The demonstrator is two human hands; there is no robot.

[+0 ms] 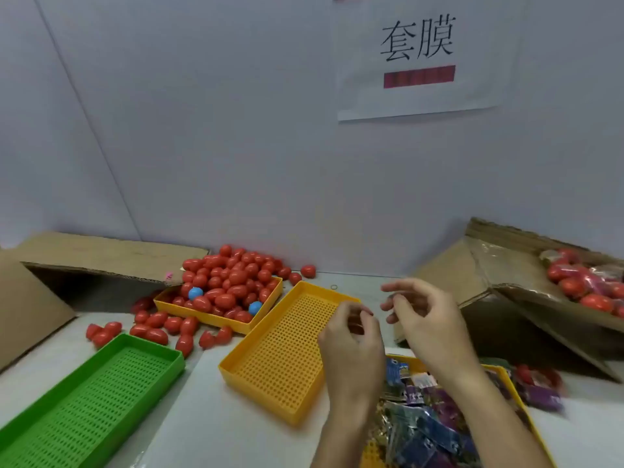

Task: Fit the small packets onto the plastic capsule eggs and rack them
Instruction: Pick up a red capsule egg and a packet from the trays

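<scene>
My left hand [351, 336] curls round something reddish at centre frame, too blurred to name; my right hand [422, 312] hovers beside it, fingers loosely bent, apparently holding nothing. Below them lies a yellow tray of packets [425, 423]. Red capsule eggs [229, 282], pointing every way, overflow one yellow tray [270, 298]; two blue eggs [195, 293] among them. Another yellow tray [263, 369] sits centre, green tray [101, 393] lower left.

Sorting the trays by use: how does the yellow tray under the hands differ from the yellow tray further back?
The near yellow tray holds nothing visible on its perforated floor; the far yellow tray is heaped with red eggs and two blue ones. The near tray lies partly under the left hand; the far one stands clear. Both are yellow, rectangular, low-walled.
</scene>
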